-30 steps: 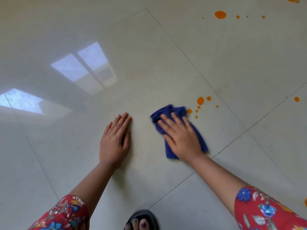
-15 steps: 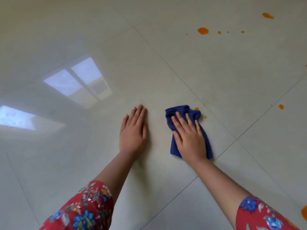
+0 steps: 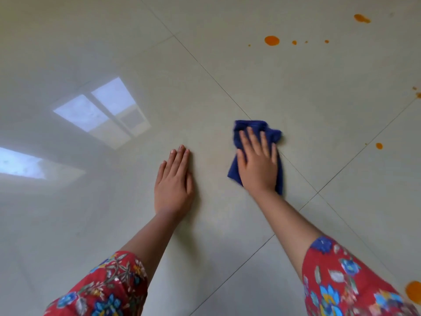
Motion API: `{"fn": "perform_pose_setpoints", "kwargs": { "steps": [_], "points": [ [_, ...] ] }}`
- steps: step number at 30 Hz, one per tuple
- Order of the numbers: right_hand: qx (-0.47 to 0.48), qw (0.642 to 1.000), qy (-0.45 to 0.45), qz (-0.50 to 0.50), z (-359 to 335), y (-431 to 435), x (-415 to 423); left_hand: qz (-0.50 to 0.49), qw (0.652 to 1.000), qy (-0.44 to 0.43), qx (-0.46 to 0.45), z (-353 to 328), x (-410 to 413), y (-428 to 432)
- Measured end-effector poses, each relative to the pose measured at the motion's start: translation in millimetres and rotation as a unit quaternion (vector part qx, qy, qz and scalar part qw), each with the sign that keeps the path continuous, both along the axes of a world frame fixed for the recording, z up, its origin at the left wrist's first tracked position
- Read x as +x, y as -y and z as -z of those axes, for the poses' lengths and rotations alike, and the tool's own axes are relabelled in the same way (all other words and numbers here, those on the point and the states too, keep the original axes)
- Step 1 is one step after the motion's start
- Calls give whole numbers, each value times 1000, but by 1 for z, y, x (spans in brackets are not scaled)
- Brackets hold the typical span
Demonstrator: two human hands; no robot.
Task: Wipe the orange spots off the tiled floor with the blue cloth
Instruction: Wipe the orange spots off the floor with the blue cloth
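Your right hand lies flat with its fingers spread on the blue cloth, pressing the bunched cloth onto the tiled floor just where a grout line runs under it; it pinches nothing, only bears down. Your left hand rests palm-down on the bare tile beside it, fingers together and straight, apart from the cloth, and looks to be propping your weight. No orange shows around the cloth's edges, so you appear to be mid-wipe on a patch that is clean or nearly so, though whatever sits beneath the cloth is hidden. Plenty is left: a large orange spot with a row of small drops lies well ahead on the far tile, an elongated smear sits beyond it, a single drop lies off to your right across another grout line, specks mark the right edge, and a big blot shows near your right sleeve. The next move likely calls for sliding the cloth, under steady palm pressure, to the nearest of these, probably the single drop on the right. The far cluster will likely need you to shift your body forward.
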State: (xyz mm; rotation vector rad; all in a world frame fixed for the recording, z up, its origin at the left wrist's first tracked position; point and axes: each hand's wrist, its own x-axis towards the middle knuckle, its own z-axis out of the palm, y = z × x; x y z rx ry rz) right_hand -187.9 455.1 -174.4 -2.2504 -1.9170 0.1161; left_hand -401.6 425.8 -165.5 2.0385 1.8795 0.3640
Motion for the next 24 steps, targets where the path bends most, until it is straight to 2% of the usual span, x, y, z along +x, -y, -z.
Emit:
{"fn": "perform_pose_setpoints", "kwargs": {
  "steps": [2,4,6,8,10,12,14,16,18,20,22,24],
  "points": [
    [2,995,7,98,0,39,-6,-4,1000,-6,1,1,2,0],
    [-9,995,26,93,1,76,-34,-7,1000,-9,5,2,3,-1],
    [-8,999,14,-42,0,80,-58,-10,1000,-14,10,4,4,-1],
    [-4,978,-4,-207,0,47,-66,-21,1000,-6,10,4,3,-2],
    [-11,963,-1,-271,-2,-5,-57,-26,1000,4,7,4,2,-2],
    [-34,981,30,-191,-1,-49,-31,-14,1000,1,7,3,1,0],
    [-61,998,16,-22,0,-66,6,-14,1000,0,5,2,1,0],
    [-42,992,-16,117,0,-50,31,-17,1000,-1,4,3,1,0],
    [-7,989,6,150,0,-13,27,-15,1000,-4,5,3,1,0],
    [14,995,29,99,3,22,2,-15,1000,-5,6,4,1,0],
    [20,999,23,-23,3,36,-25,-16,1000,-7,9,4,2,-1],
    [29,987,7,-155,4,23,-42,-15,1000,-12,11,5,2,-1]
  ]
}}
